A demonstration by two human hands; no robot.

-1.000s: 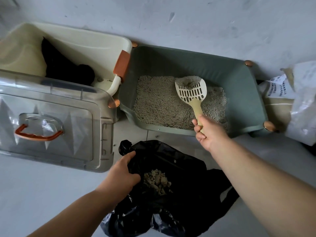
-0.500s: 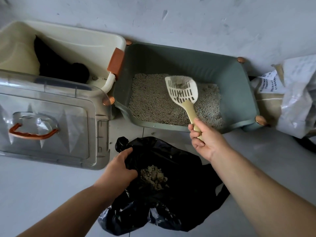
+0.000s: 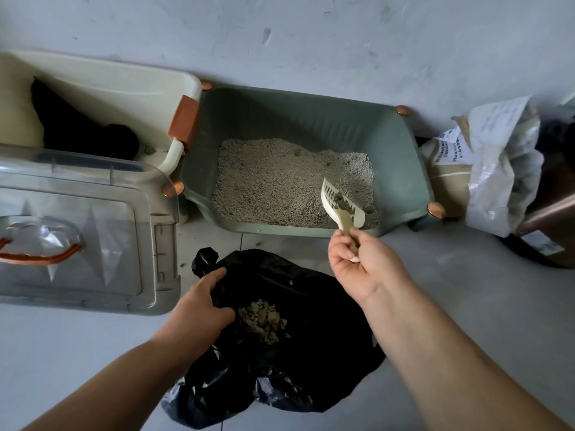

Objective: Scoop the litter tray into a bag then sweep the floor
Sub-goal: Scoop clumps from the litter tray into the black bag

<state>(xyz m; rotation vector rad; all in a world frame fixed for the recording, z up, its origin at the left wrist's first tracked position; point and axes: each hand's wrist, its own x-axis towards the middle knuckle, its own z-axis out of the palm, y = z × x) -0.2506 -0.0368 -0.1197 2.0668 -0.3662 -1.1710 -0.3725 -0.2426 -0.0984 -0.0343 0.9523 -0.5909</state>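
1. Right hand (image 3: 364, 269): fingers (image 3: 340, 247) clamped round the handle of the scoop (image 3: 346, 219). The scoop head sits just beyond them, rolled onto one side edge, in the corner of the litter tray (image 3: 404, 144) nearest those fingers. It is touching the litter (image 3: 273, 181) and carries a dark clump (image 3: 342, 202).
2. Left hand (image 3: 199, 303): fingers (image 3: 214, 275) curled into the rim of the black bag (image 3: 311, 290), holding the mouth open. The bag lies on the floor (image 3: 466, 290) between the two hands, on the near side of the tray. Collected clumps (image 3: 264, 318) lie just right of the left fingers.
3. Step in hand (judgement): lifting this load clear and sifting it before transfer.
4. Roll the wrist to level the scoop before raising it. Tilted as it is, the clump could slide off the low edge.
5. Shake lightly while the head is over the litter, so loose grains drop through the slots into the tray and not into the bag.
6. Draw the scoop back toward the right fingers, low over the tray's near wall. The bare floor strip between tray and bag is the spill zone, and a few specks (image 3: 258, 243) already lie there.
7. Left fingers should hold the rim high and wide. Tip the load onto the existing pile.
8. Sweeping not yet begun.
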